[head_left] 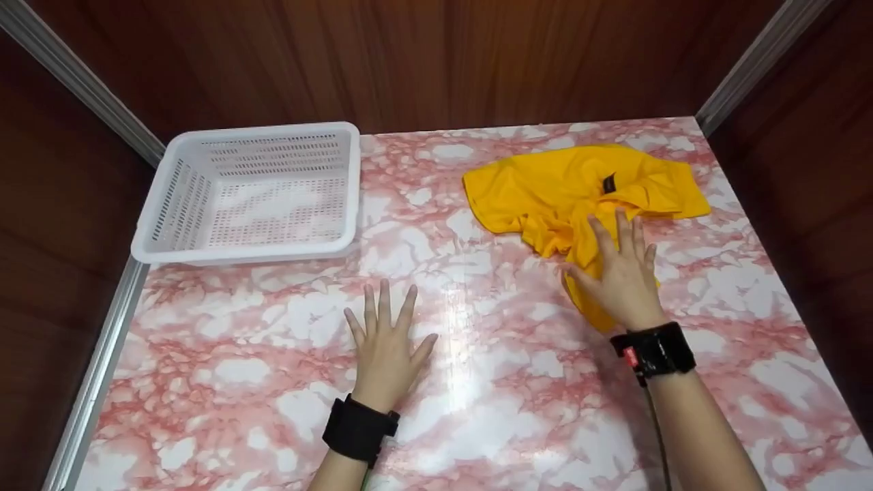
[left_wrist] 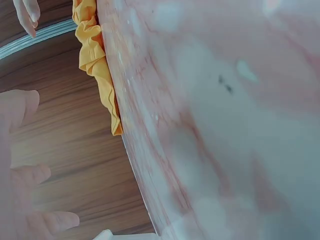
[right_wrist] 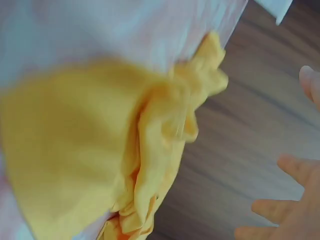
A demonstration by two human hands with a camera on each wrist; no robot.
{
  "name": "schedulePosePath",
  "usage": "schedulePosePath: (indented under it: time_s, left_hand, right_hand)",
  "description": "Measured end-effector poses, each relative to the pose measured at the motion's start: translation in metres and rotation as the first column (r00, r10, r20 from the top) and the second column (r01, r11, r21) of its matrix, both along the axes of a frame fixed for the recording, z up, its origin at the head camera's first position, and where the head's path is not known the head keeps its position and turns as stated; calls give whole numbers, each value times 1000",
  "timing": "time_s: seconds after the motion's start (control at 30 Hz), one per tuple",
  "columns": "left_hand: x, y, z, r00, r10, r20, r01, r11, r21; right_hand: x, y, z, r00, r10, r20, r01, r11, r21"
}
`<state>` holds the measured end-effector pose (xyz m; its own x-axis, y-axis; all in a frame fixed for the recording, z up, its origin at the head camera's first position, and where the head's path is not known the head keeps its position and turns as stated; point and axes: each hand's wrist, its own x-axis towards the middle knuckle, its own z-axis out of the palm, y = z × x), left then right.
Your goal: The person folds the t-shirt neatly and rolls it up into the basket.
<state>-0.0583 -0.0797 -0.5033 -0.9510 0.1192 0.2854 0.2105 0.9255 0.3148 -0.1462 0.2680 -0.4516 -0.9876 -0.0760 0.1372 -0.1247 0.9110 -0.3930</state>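
Note:
A crumpled yellow garment (head_left: pixel 545 184) with a small black tag lies at the back right of the table, one part trailing toward the front. Over that trailing part hovers my right hand (head_left: pixel 624 279), fingers spread and straight, holding nothing. The right wrist view shows its fingers (right_wrist: pixel 280 210) apart from the yellow cloth (right_wrist: pixel 75 150). My left hand (head_left: pixel 385 348) is at the middle front, fingers fanned out, with nothing in it. In the left wrist view its fingers (left_wrist: pixel 60 221) are straight, and the garment's edge (left_wrist: pixel 95 55) shows beyond.
A white perforated plastic basket (head_left: pixel 245 256) stands at the back left of the pink-and-white marbled table (head_left: pixel 273 409). Dark wood panels (head_left: pixel 436 61) wall the table at the back and both sides, with metal strips (head_left: pixel 757 61) at the corners.

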Motion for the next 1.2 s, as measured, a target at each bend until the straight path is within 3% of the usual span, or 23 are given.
schedulePosePath:
  time_s: [0.23,0.37,0.5,0.63,0.77,0.93,1.07,1.2]
  left_hand:
    - [1,5,-3,999,-41,-11,41,999,26]
    - [1,5,-6,999,-42,2,42,999,30]
    - [1,5,-8,998,-46,36,45,998,40]
    - [1,6,-9,996,-52,74,50,998,34]
    - [4,4,-12,993,-49,106,47,999,23]
    - [4,3,-14,993,-55,105,52,998,39]
    - [2,2,-15,994,-53,94,50,998,40]
    - [-3,3,-14,996,-56,71,53,997,48]
  right_hand:
    - [-63,24,7,992,-88,90,95,993,-73]
    - [-90,30,5,977,-158,144,168,984,-60]
    - [-109,32,3,936,-269,226,277,961,-5]
    - [-120,33,-2,873,-353,337,361,932,42]
    - [-128,29,-15,830,-365,422,380,924,52]
    - [-137,30,-31,799,-368,475,363,926,106]
    - [-143,32,-37,804,-377,461,361,924,126]
    - [-148,31,-42,848,-363,386,348,931,109]
